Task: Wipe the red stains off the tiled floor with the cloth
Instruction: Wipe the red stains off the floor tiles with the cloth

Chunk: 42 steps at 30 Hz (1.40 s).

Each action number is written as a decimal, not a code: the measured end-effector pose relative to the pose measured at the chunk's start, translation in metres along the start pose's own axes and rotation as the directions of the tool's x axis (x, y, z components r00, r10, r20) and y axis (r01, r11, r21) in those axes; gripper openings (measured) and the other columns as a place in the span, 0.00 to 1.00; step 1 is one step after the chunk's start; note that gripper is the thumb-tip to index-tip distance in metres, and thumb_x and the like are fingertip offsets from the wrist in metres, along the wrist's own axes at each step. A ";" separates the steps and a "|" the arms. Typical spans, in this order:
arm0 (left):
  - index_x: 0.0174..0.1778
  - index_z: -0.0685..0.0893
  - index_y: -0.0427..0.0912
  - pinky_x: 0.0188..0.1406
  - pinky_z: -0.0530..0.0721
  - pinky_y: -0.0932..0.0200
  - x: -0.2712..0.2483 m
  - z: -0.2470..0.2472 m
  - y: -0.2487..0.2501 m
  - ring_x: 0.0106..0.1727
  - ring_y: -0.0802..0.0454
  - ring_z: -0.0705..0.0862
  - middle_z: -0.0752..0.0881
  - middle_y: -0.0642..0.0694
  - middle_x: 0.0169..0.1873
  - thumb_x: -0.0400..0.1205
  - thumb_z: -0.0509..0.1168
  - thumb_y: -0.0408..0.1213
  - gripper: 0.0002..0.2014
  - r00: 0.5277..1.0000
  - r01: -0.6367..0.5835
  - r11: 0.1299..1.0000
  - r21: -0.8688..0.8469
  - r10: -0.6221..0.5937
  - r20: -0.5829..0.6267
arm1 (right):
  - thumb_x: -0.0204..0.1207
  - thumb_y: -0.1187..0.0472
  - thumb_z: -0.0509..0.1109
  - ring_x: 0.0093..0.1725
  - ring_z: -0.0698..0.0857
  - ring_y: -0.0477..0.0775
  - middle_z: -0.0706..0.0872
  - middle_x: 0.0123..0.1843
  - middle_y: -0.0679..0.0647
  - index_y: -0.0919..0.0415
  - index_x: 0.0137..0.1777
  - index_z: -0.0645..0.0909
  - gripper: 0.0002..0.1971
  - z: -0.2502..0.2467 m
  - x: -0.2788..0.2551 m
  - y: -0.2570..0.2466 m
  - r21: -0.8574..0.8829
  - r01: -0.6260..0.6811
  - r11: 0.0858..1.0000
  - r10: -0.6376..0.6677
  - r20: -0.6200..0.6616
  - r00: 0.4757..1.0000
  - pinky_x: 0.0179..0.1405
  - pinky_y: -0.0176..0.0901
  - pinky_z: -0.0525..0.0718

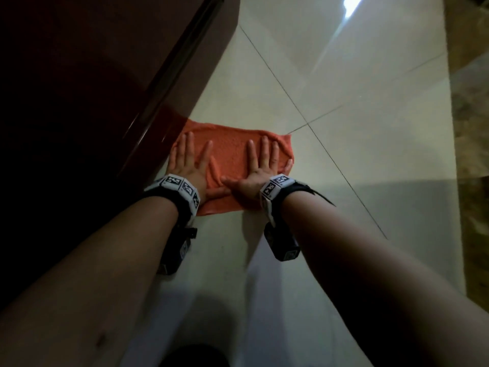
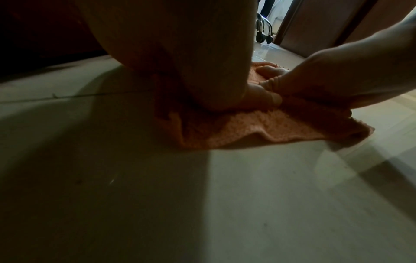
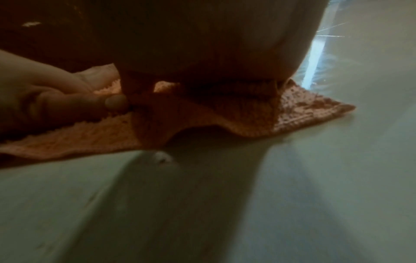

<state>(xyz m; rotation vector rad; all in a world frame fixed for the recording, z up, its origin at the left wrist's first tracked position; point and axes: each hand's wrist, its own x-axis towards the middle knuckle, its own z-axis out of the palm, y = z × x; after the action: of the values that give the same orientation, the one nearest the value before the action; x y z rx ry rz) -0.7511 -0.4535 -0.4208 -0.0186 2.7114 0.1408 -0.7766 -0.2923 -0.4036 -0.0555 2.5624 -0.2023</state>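
Note:
An orange terry cloth (image 1: pixel 229 152) lies spread flat on the pale tiled floor (image 1: pixel 330 75), its left edge against a dark wooden door. My left hand (image 1: pixel 189 160) presses flat on the cloth's left half, fingers straight and spread. My right hand (image 1: pixel 260 162) presses flat on the right half, thumb stretched left toward the left thumb. In the left wrist view the cloth (image 2: pixel 258 129) ripples at its near edge under both palms. In the right wrist view the cloth (image 3: pixel 310 113) shows a lifted fold at its near edge. No red stains show; anything under the cloth is hidden.
A dark brown door (image 1: pixel 105 75) stands close on the left. Grout lines (image 1: pixel 299 109) cross the floor beyond the cloth. A darker marble strip (image 1: pixel 471 128) runs along the right. Chair castors (image 2: pixel 264 37) show in a doorway beyond. A small pale speck (image 3: pixel 162 157) lies near the cloth's edge.

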 end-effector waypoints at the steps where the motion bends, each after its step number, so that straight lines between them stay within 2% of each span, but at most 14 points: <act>1: 0.83 0.33 0.49 0.79 0.32 0.44 -0.001 0.002 0.000 0.81 0.38 0.28 0.29 0.33 0.80 0.66 0.58 0.77 0.60 1.000 0.000 1.000 -0.006 0.000 0.000 | 0.64 0.21 0.60 0.81 0.24 0.57 0.25 0.83 0.50 0.43 0.84 0.33 0.57 0.000 0.002 0.001 0.011 0.010 1.000 -0.010 0.014 1.000 0.76 0.73 0.30; 5: 0.83 0.36 0.49 0.80 0.33 0.44 -0.004 0.001 0.003 0.82 0.38 0.30 0.30 0.33 0.80 0.65 0.57 0.78 0.60 0.999 0.014 1.000 0.008 -0.014 -0.030 | 0.63 0.20 0.59 0.80 0.23 0.56 0.25 0.83 0.49 0.43 0.84 0.33 0.57 0.001 0.001 0.008 0.000 0.063 0.998 -0.063 -0.011 0.998 0.75 0.72 0.27; 9: 0.83 0.33 0.49 0.81 0.34 0.41 -0.017 0.006 0.022 0.81 0.37 0.29 0.29 0.31 0.79 0.66 0.57 0.77 0.60 0.998 0.060 0.998 0.015 -0.060 0.001 | 0.66 0.20 0.55 0.80 0.23 0.53 0.24 0.83 0.47 0.42 0.84 0.32 0.54 0.002 -0.010 0.028 -0.037 0.111 0.993 -0.111 0.007 0.994 0.74 0.70 0.25; 13: 0.82 0.30 0.49 0.79 0.31 0.41 -0.025 0.010 0.053 0.81 0.36 0.28 0.28 0.30 0.78 0.68 0.56 0.76 0.59 0.997 0.074 0.997 -0.005 -0.074 0.013 | 0.68 0.21 0.54 0.81 0.24 0.51 0.25 0.83 0.45 0.39 0.84 0.33 0.51 0.005 -0.018 0.056 -0.007 0.088 0.996 -0.088 0.020 0.996 0.75 0.68 0.26; 18: 0.82 0.30 0.49 0.78 0.30 0.39 -0.018 0.009 0.095 0.80 0.35 0.27 0.27 0.30 0.78 0.67 0.57 0.76 0.60 0.999 0.011 1.000 0.012 -0.012 0.033 | 0.67 0.21 0.55 0.81 0.24 0.49 0.26 0.83 0.44 0.39 0.84 0.34 0.51 0.000 -0.027 0.100 0.032 0.038 0.999 -0.038 -0.003 0.999 0.75 0.67 0.25; 24: 0.82 0.30 0.49 0.79 0.33 0.39 -0.006 0.014 0.170 0.81 0.35 0.29 0.28 0.30 0.79 0.69 0.59 0.74 0.58 0.989 -0.149 0.986 0.072 0.147 0.032 | 0.65 0.20 0.55 0.81 0.25 0.48 0.26 0.83 0.42 0.37 0.83 0.34 0.52 0.000 -0.044 0.175 0.078 -0.118 0.990 0.122 -0.050 0.991 0.77 0.67 0.28; 27: 0.82 0.31 0.50 0.79 0.33 0.39 0.002 0.017 0.209 0.81 0.35 0.29 0.29 0.30 0.79 0.68 0.57 0.76 0.59 0.970 -0.244 0.966 0.089 0.243 0.023 | 0.65 0.19 0.54 0.81 0.25 0.47 0.24 0.83 0.42 0.38 0.83 0.32 0.53 -0.001 -0.056 0.213 0.110 -0.212 0.971 0.217 -0.039 0.975 0.77 0.66 0.28; 35: 0.84 0.38 0.50 0.78 0.32 0.38 0.018 0.023 0.302 0.81 0.34 0.31 0.32 0.30 0.80 0.65 0.57 0.78 0.59 0.869 -0.492 0.862 0.125 0.494 0.019 | 0.68 0.20 0.52 0.82 0.27 0.49 0.26 0.83 0.44 0.41 0.83 0.30 0.52 -0.002 -0.087 0.291 0.183 -0.450 0.874 0.453 0.028 0.891 0.79 0.64 0.31; 38: 0.83 0.36 0.50 0.77 0.30 0.39 0.017 0.028 0.330 0.81 0.33 0.30 0.31 0.29 0.79 0.65 0.55 0.79 0.60 0.835 -0.549 0.824 0.142 0.549 0.044 | 0.69 0.21 0.53 0.82 0.27 0.49 0.25 0.83 0.44 0.41 0.82 0.30 0.52 0.001 -0.101 0.313 0.216 -0.512 0.832 0.513 0.057 0.857 0.79 0.60 0.30; 42: 0.83 0.34 0.49 0.77 0.29 0.38 0.020 0.037 0.362 0.80 0.33 0.29 0.30 0.29 0.79 0.64 0.53 0.81 0.61 0.801 -0.596 0.787 0.160 0.597 0.052 | 0.70 0.23 0.55 0.82 0.27 0.52 0.25 0.83 0.47 0.43 0.83 0.30 0.52 -0.003 -0.110 0.342 0.222 -0.539 0.812 0.542 0.054 0.839 0.79 0.55 0.28</act>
<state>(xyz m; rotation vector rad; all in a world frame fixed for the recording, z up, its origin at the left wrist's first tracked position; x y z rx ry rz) -0.7662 -0.0898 -0.4275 0.9009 2.6192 0.0911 -0.6842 0.0544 -0.3956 0.7610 2.4304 -0.2719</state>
